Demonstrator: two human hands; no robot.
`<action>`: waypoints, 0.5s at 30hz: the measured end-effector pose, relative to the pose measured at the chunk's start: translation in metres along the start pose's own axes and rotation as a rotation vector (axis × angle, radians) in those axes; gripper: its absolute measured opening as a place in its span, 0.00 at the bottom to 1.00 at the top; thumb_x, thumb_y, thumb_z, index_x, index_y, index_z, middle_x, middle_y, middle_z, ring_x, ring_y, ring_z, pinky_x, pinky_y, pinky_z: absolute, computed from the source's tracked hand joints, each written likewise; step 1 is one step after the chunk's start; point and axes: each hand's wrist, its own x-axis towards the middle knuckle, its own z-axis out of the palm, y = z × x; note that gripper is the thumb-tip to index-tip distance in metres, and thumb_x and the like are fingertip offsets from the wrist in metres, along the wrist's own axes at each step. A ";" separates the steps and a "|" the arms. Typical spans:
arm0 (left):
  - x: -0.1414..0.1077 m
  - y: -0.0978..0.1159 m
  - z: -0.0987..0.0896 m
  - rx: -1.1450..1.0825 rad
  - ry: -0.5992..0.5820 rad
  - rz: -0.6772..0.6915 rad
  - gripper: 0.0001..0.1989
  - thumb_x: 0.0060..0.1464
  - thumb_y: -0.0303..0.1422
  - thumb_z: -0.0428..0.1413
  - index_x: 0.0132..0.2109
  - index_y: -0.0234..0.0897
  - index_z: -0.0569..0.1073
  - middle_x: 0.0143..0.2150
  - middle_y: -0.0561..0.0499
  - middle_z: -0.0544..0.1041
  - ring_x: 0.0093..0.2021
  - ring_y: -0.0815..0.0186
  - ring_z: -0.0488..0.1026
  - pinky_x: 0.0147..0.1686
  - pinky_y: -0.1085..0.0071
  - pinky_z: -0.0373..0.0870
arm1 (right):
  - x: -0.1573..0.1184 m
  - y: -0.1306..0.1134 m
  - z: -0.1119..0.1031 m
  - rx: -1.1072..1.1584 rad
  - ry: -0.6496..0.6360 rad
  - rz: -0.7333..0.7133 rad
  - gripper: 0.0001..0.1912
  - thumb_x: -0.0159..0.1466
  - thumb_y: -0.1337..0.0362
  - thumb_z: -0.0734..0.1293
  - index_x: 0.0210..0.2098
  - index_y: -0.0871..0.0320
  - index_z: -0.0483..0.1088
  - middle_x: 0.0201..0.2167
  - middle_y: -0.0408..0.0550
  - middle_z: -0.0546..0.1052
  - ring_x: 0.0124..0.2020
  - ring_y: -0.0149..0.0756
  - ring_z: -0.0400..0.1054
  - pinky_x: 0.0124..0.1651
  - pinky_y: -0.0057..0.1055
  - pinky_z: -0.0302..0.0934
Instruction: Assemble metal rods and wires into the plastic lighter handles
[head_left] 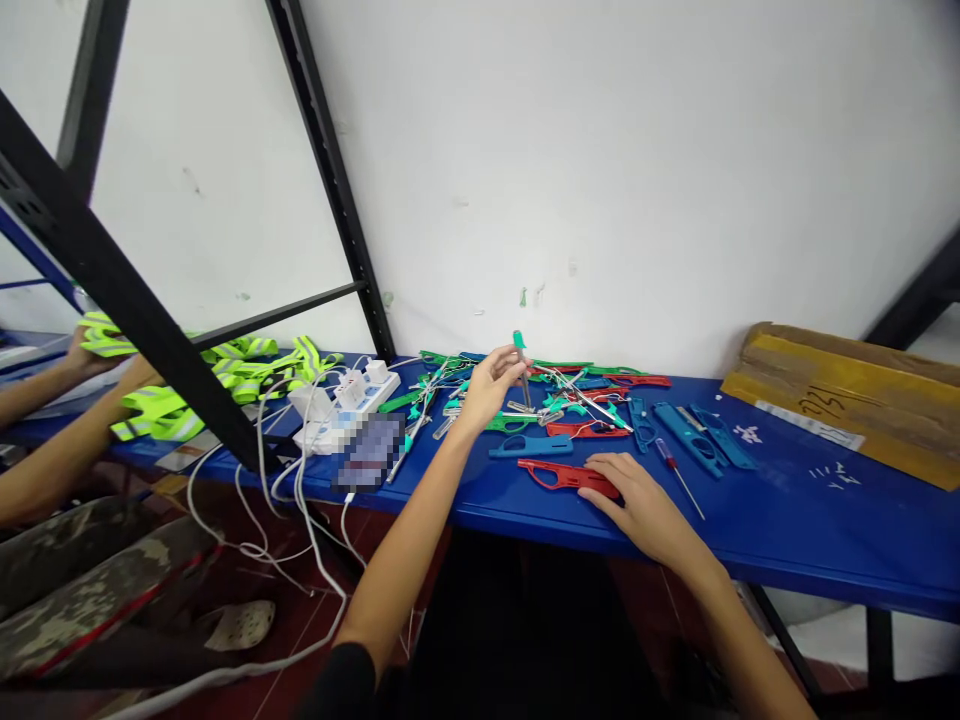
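My left hand (486, 388) is raised over a pile of loose lighter parts. Its fingertips pinch a lighter nozzle, a metal tube with a green piece (519, 340) at its top end. Near the table's front edge, my right hand (637, 505) curls over one end of a red lighter shell (551, 474) lying flat; its fingers grip that end, with the thumb at the near side. Just behind lies a blue lighter shell (532, 446). The pile holds several metal tubes, green pieces and red, green and blue shells (589, 430).
A screwdriver (679, 477) and blue shells (690, 440) lie right of the pile. A taped cardboard box (840, 395) stands far right. Left are a power strip (352, 405), cables, a blurred-out flat object (369, 452), a black frame post, and another person's arms with yellow reflective straps (161, 408).
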 end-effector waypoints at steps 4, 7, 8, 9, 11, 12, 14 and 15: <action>0.032 -0.025 -0.007 0.186 -0.178 -0.057 0.20 0.72 0.41 0.63 0.64 0.36 0.76 0.60 0.42 0.79 0.54 0.55 0.81 0.52 0.54 0.83 | 0.000 0.000 0.000 -0.007 -0.006 0.002 0.19 0.77 0.47 0.66 0.58 0.51 0.78 0.60 0.55 0.82 0.61 0.54 0.75 0.66 0.55 0.71; 0.038 -0.043 -0.010 0.398 -0.282 -0.068 0.20 0.72 0.40 0.63 0.64 0.36 0.76 0.62 0.41 0.79 0.56 0.54 0.81 0.55 0.51 0.82 | 0.000 0.001 0.000 -0.014 -0.005 0.002 0.20 0.77 0.47 0.66 0.58 0.52 0.78 0.60 0.56 0.81 0.61 0.54 0.75 0.66 0.55 0.71; 0.037 -0.048 -0.009 0.471 -0.310 -0.065 0.20 0.72 0.40 0.63 0.64 0.36 0.76 0.63 0.41 0.78 0.57 0.54 0.80 0.55 0.51 0.82 | 0.000 0.001 0.000 -0.017 -0.005 0.001 0.20 0.77 0.46 0.66 0.58 0.52 0.78 0.60 0.56 0.81 0.61 0.54 0.75 0.66 0.55 0.71; 0.034 -0.053 -0.009 0.540 -0.334 -0.060 0.20 0.72 0.40 0.63 0.64 0.37 0.76 0.63 0.41 0.78 0.57 0.54 0.80 0.56 0.51 0.82 | 0.000 0.000 0.000 -0.021 -0.006 -0.001 0.21 0.77 0.46 0.65 0.58 0.52 0.78 0.60 0.56 0.81 0.61 0.54 0.75 0.66 0.55 0.71; 0.027 -0.062 -0.006 0.663 -0.377 -0.043 0.20 0.72 0.40 0.63 0.64 0.37 0.76 0.63 0.41 0.78 0.57 0.54 0.80 0.56 0.51 0.82 | 0.000 0.000 -0.001 -0.029 -0.012 -0.003 0.20 0.78 0.46 0.65 0.58 0.52 0.77 0.59 0.55 0.81 0.60 0.53 0.75 0.65 0.54 0.71; 0.024 -0.064 -0.005 0.716 -0.395 -0.030 0.19 0.72 0.40 0.63 0.64 0.37 0.76 0.63 0.41 0.78 0.57 0.54 0.80 0.56 0.51 0.82 | 0.000 -0.001 -0.001 -0.034 -0.015 -0.003 0.20 0.78 0.47 0.65 0.59 0.51 0.77 0.59 0.55 0.81 0.59 0.52 0.75 0.65 0.53 0.71; 0.020 -0.067 -0.003 0.811 -0.423 0.005 0.19 0.73 0.40 0.62 0.64 0.37 0.76 0.64 0.41 0.78 0.57 0.54 0.80 0.56 0.51 0.82 | 0.000 -0.002 -0.001 -0.042 -0.022 -0.004 0.19 0.78 0.47 0.65 0.59 0.50 0.77 0.59 0.54 0.81 0.58 0.51 0.75 0.65 0.52 0.71; 0.020 -0.066 -0.002 0.852 -0.434 0.030 0.19 0.73 0.40 0.62 0.64 0.37 0.76 0.64 0.41 0.78 0.57 0.54 0.80 0.56 0.51 0.82 | 0.000 -0.002 -0.001 -0.045 -0.025 -0.004 0.19 0.78 0.47 0.65 0.58 0.50 0.77 0.59 0.54 0.80 0.58 0.51 0.75 0.65 0.52 0.71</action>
